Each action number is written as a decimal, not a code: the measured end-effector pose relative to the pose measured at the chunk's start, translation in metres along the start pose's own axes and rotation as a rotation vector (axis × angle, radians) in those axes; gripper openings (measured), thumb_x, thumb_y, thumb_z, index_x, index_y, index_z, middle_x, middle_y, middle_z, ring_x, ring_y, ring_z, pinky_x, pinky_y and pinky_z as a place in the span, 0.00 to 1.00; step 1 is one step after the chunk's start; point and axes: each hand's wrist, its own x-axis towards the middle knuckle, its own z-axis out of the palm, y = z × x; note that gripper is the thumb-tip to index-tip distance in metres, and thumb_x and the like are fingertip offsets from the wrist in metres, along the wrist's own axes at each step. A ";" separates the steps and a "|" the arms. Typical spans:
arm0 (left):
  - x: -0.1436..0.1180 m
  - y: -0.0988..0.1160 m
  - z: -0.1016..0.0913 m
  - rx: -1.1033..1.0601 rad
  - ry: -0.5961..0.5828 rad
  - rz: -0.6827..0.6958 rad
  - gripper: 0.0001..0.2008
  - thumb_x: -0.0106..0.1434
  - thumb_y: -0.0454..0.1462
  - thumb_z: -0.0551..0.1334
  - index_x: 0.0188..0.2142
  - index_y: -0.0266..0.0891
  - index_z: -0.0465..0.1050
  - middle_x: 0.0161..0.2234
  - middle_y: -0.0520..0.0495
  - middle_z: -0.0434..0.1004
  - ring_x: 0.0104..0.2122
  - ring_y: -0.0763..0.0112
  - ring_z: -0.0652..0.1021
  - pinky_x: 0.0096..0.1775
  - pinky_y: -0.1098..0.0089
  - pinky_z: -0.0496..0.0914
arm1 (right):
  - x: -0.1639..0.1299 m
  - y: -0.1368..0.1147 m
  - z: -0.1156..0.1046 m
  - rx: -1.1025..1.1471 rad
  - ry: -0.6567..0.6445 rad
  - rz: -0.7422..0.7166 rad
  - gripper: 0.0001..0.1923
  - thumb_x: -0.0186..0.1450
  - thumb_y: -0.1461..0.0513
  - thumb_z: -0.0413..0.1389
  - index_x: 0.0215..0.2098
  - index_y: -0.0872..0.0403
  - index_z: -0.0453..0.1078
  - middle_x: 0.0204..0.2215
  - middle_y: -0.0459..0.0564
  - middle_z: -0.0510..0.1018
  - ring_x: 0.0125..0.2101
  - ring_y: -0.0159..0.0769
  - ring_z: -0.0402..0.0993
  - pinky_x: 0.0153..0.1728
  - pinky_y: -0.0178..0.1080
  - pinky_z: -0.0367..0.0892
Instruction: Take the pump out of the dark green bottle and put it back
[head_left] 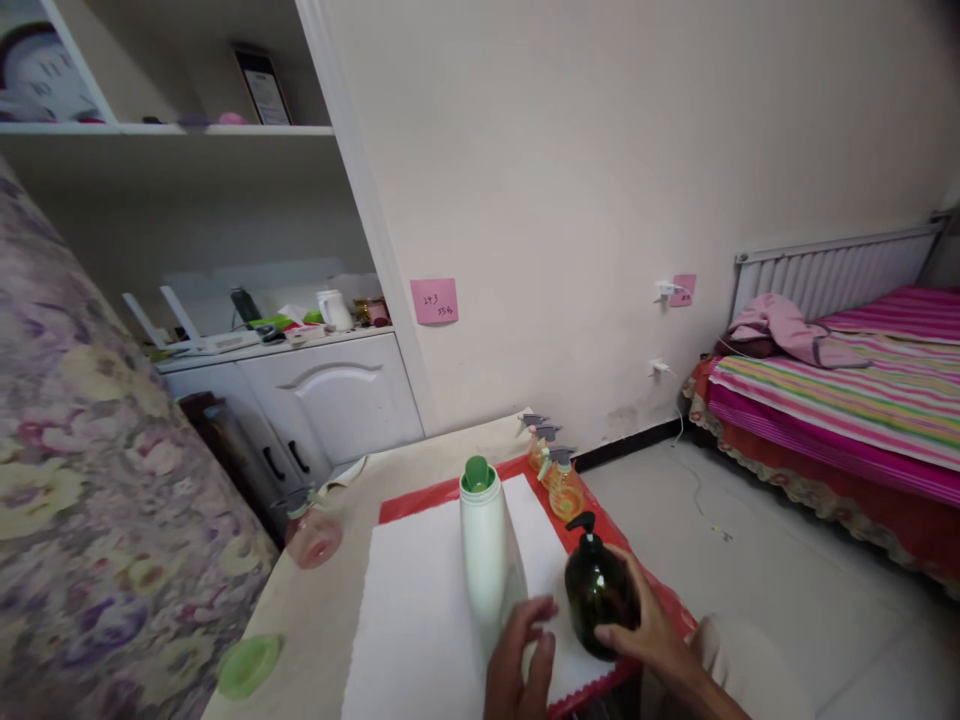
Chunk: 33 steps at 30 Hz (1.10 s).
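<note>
A tall white bottle (484,555) with a green funnel (477,472) in its neck stands on a white cloth (420,600) over a red mat. My left hand (519,660) is at the foot of the white bottle, fingers apart, touching or nearly touching it. My right hand (646,625) wraps the side of a dark green pump bottle (595,595) that stands at the cloth's right edge. Two orange spray bottles (559,480) stand behind it.
A pink spray bottle (311,530) and a green lid (250,665) lie on the table's left part. A floral-covered object (90,480) rises at the left. White cupboards (322,400) stand behind; a bed with striped cover (847,400) is at the right.
</note>
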 end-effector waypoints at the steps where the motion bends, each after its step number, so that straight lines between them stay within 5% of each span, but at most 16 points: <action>1: 0.007 0.008 0.000 0.011 -0.025 0.027 0.18 0.60 0.46 0.60 0.48 0.43 0.74 0.52 0.42 0.75 0.52 0.57 0.72 0.55 0.61 0.63 | -0.006 -0.005 0.003 0.047 -0.065 -0.012 0.44 0.47 0.54 0.66 0.58 0.50 0.54 0.55 0.56 0.67 0.57 0.54 0.61 0.58 0.52 0.56; 7: 0.017 0.042 -0.006 -0.239 -0.415 -0.087 0.21 0.63 0.45 0.59 0.54 0.42 0.70 0.52 0.43 0.75 0.53 0.55 0.72 0.57 0.55 0.61 | -0.036 -0.020 0.020 0.323 -0.401 0.030 0.54 0.43 0.50 0.69 0.63 0.49 0.51 0.62 0.57 0.59 0.62 0.53 0.54 0.60 0.51 0.51; 13: 0.004 0.047 -0.019 -0.349 -0.514 -0.159 0.20 0.62 0.41 0.60 0.53 0.41 0.70 0.50 0.43 0.77 0.51 0.56 0.73 0.55 0.56 0.63 | -0.047 -0.026 0.027 0.369 -0.480 0.083 0.55 0.41 0.55 0.72 0.62 0.48 0.52 0.65 0.56 0.54 0.63 0.53 0.51 0.61 0.51 0.50; 19: 0.000 0.049 -0.017 -0.393 -0.465 -0.110 0.15 0.59 0.40 0.63 0.45 0.36 0.75 0.46 0.40 0.79 0.52 0.54 0.72 0.56 0.57 0.61 | -0.052 -0.039 0.037 0.375 -0.473 0.033 0.55 0.41 0.57 0.71 0.62 0.50 0.51 0.63 0.57 0.57 0.63 0.53 0.51 0.61 0.50 0.50; 25: -0.008 0.049 -0.008 -0.343 -0.190 -0.109 0.12 0.50 0.33 0.68 0.36 0.38 0.73 0.36 0.47 0.79 0.40 0.59 0.77 0.44 0.63 0.68 | -0.053 -0.046 0.045 0.238 -0.388 -0.019 0.52 0.42 0.59 0.70 0.61 0.49 0.52 0.61 0.56 0.60 0.61 0.52 0.56 0.61 0.50 0.51; 30: -0.013 0.050 -0.022 -0.424 -0.352 -0.160 0.18 0.58 0.39 0.63 0.48 0.38 0.72 0.44 0.42 0.78 0.46 0.58 0.75 0.50 0.60 0.65 | -0.054 -0.052 0.049 0.305 -0.416 0.038 0.52 0.41 0.59 0.70 0.61 0.48 0.53 0.63 0.56 0.57 0.62 0.52 0.53 0.60 0.50 0.52; 33: -0.013 0.046 -0.025 -0.474 -0.357 -0.134 0.14 0.56 0.39 0.65 0.42 0.37 0.74 0.39 0.43 0.79 0.42 0.59 0.76 0.45 0.62 0.68 | -0.056 -0.062 0.052 0.332 -0.436 0.049 0.51 0.42 0.58 0.70 0.60 0.49 0.54 0.60 0.56 0.61 0.60 0.52 0.58 0.59 0.49 0.55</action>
